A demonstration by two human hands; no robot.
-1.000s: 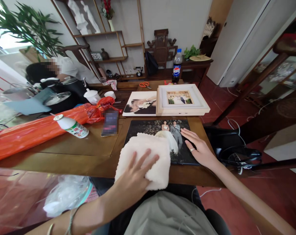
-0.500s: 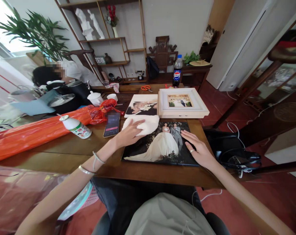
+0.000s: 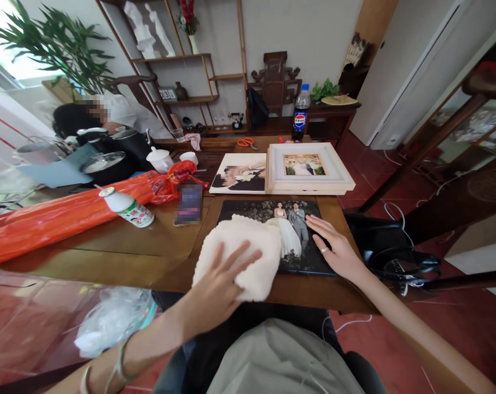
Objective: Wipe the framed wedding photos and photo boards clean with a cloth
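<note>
Two hands lie flat on a big photo (image 3: 292, 232) on the desk (image 3: 149, 241). The left hand (image 3: 219, 284), fingers spread, presses a white cloth (image 3: 248, 246) on it. The right hand (image 3: 333, 249), open, pins the photo so it can't slide.

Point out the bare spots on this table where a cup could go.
Bare wood lies between the phone, the milk bottle and the table's near edge. Crowded: the orange bag on the left, the photos and white frame behind, and the print under the cloth and both hands.
</note>
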